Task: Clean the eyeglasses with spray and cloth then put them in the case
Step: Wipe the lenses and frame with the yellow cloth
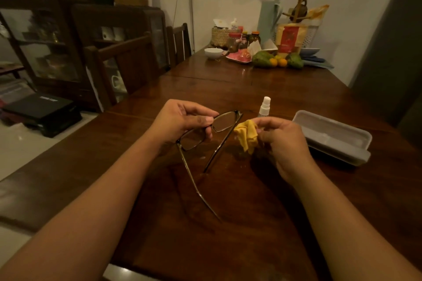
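Observation:
My left hand pinches the dark-framed eyeglasses at the bridge and holds them above the table, temples unfolded and pointing toward me. My right hand grips a crumpled yellow cloth just right of the right lens, close to it but apart. A small clear spray bottle with a white cap stands upright behind the cloth. An open grey glasses case lies on the table to the right of my right hand.
The dark wooden table stretches away from me. At its far end stand a white bowl, jars, a basket, fruit and packets. Wooden chairs line the left side, with a cabinet behind them.

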